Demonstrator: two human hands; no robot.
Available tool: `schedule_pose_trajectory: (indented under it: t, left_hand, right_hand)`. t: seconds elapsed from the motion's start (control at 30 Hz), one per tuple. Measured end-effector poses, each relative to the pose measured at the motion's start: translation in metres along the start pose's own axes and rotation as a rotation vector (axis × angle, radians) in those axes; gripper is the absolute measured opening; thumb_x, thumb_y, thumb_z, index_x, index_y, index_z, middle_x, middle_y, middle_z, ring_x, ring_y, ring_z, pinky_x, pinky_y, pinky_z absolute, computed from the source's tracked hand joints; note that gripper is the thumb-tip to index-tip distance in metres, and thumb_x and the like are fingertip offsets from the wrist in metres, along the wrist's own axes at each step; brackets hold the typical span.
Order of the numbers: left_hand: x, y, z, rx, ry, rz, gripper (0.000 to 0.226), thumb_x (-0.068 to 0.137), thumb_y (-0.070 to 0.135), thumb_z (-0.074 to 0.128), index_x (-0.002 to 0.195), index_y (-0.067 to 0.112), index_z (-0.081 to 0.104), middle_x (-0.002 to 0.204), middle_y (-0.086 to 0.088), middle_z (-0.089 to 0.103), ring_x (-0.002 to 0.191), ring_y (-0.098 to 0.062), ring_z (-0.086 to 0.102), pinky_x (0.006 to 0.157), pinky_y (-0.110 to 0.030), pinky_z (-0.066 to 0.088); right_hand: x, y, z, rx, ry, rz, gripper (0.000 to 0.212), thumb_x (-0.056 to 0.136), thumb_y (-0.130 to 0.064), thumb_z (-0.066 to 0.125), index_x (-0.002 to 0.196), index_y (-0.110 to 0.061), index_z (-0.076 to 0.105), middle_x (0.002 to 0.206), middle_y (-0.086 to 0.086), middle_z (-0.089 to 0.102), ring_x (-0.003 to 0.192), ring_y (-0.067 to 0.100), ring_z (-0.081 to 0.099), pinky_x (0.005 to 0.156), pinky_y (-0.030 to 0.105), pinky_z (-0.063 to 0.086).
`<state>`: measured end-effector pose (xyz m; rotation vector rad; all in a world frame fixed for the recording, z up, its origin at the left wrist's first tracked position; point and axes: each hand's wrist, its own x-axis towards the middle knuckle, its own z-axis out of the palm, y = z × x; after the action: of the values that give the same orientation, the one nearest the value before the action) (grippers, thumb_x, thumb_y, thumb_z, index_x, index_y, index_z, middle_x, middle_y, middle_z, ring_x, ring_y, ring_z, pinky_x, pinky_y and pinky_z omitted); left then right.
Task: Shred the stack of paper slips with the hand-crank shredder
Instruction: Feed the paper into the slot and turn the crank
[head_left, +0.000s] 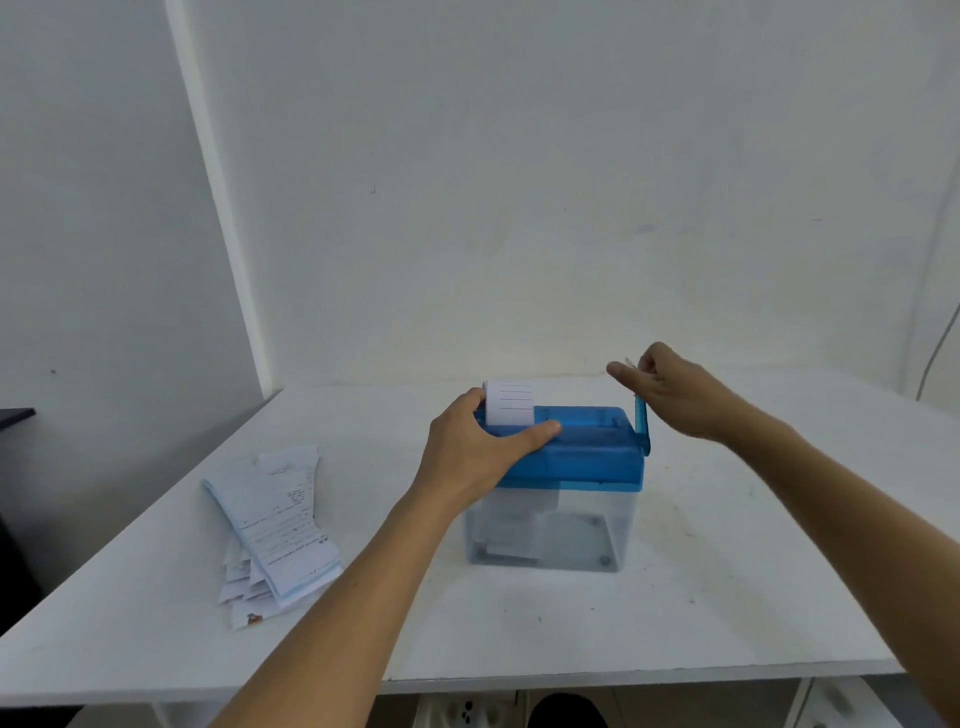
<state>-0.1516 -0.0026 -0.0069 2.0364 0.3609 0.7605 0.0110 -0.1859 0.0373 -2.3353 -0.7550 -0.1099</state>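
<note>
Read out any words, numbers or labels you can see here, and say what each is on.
No text here is readable.
Stack of paper slips: dark print, too small and blurred to read.
Slip in the shredder slot: ruled lines only, no legible words.
Blue shredder lid and crank: no label visible.

Soft, even, bright light; faint shadows; wide-angle bending at edges.

Shredder (587, 452): I count one, centre of frame.
Crank (643, 426): one, on its right.
Slip in the slot (511, 402): one.
Pile of slips (280, 519): one, lower left; sheets I cannot count.
Hands: two, left hand (467, 452) and right hand (670, 389).
</note>
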Motion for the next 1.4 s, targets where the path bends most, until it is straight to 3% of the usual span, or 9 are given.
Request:
schedule_pose_trajectory:
  t: [0.17,0.47,0.57,0.73,0.83,1.0,1.2,1.3,1.4]
  left_hand:
    - [0.001,-0.003,0.001,-0.013,-0.001,-0.015,0.078,0.064,0.066,0.081,0.127,0.027,0.057,0.119,0.015,0.060,0.108,-0.008,0.056,0.066,-0.010,0.043]
    - [0.000,-0.001,-0.004,-0.019,-0.105,-0.025,0.101,0.041,0.074,0.080,0.128,0.031,0.053,0.118,0.020,0.057,0.103,0.002,0.053,0.072,-0.013,0.045]
    - [0.001,0.000,-0.003,-0.034,-0.116,-0.037,0.102,0.042,0.071,0.082,0.130,0.029,0.052,0.120,0.017,0.058,0.107,-0.004,0.054,0.073,-0.013,0.044]
    - [0.002,0.003,-0.005,-0.032,-0.138,-0.051,0.103,0.045,0.067,0.083,0.134,0.028,0.049,0.120,0.016,0.055,0.110,-0.010,0.052,0.071,-0.012,0.042]
    - [0.001,0.003,-0.005,-0.041,-0.130,-0.052,0.092,0.052,0.062,0.088,0.129,0.029,0.051,0.116,0.019,0.056,0.103,-0.004,0.054,0.068,-0.011,0.042]
    - [0.000,0.005,-0.006,-0.048,-0.153,-0.048,0.085,0.048,0.063,0.085,0.120,0.034,0.050,0.108,0.027,0.053,0.095,0.007,0.050,0.065,-0.010,0.042]
    - [0.003,0.000,-0.003,-0.037,-0.125,-0.036,0.096,0.047,0.068,0.082,0.128,0.029,0.050,0.119,0.018,0.055,0.108,-0.009,0.053,0.069,-0.011,0.042]
    - [0.004,-0.001,-0.001,-0.037,-0.108,-0.038,0.087,0.054,0.061,0.089,0.126,0.032,0.050,0.112,0.024,0.055,0.100,0.001,0.054,0.068,-0.010,0.041]
    - [0.004,0.000,0.000,-0.030,-0.111,-0.034,0.080,0.057,0.057,0.090,0.121,0.036,0.048,0.106,0.031,0.051,0.095,0.011,0.050,0.068,-0.008,0.040]
  right_hand:
    - [-0.001,0.016,0.042,0.305,0.188,-0.027,0.038,0.104,-0.044,0.043,0.095,-0.008,0.051,0.086,0.003,0.061,0.077,0.016,0.055,0.061,0.028,0.039]
    - [-0.044,0.060,0.107,0.398,0.265,0.123,0.040,0.106,-0.025,0.041,0.082,0.004,0.055,0.075,0.017,0.062,0.066,0.026,0.049,0.058,0.037,0.040]
    - [-0.068,0.059,0.104,0.381,0.262,0.103,0.048,0.106,-0.031,0.042,0.076,0.004,0.056,0.071,0.020,0.060,0.063,0.020,0.046,0.056,0.033,0.035]
    - [-0.101,0.059,0.083,0.408,0.174,0.030,0.043,0.102,-0.038,0.049,0.077,-0.007,0.065,0.066,0.007,0.062,0.061,0.018,0.053,0.058,0.030,0.045]
    - [-0.118,0.056,0.059,0.526,0.099,-0.114,0.051,0.089,-0.056,0.059,0.074,-0.007,0.062,0.058,-0.001,0.053,0.055,0.010,0.044,0.051,0.021,0.038]
    - [-0.114,0.046,0.037,0.526,0.174,-0.295,0.048,0.080,-0.066,0.055,0.067,-0.021,0.062,0.060,0.001,0.049,0.054,0.008,0.040,0.051,0.026,0.033]
    - [-0.084,0.028,0.022,0.693,0.257,-0.344,0.031,0.089,-0.043,0.060,0.085,-0.012,0.054,0.065,-0.001,0.055,0.054,0.013,0.043,0.045,0.020,0.036]
    - [-0.067,0.028,0.021,0.798,0.295,-0.254,0.015,0.099,-0.020,0.060,0.100,-0.009,0.050,0.075,-0.003,0.063,0.059,0.017,0.047,0.046,0.028,0.039]
    - [-0.058,0.019,0.022,0.845,0.320,-0.211,0.014,0.102,-0.020,0.055,0.093,-0.009,0.054,0.070,-0.004,0.063,0.057,0.016,0.048,0.044,0.025,0.040]
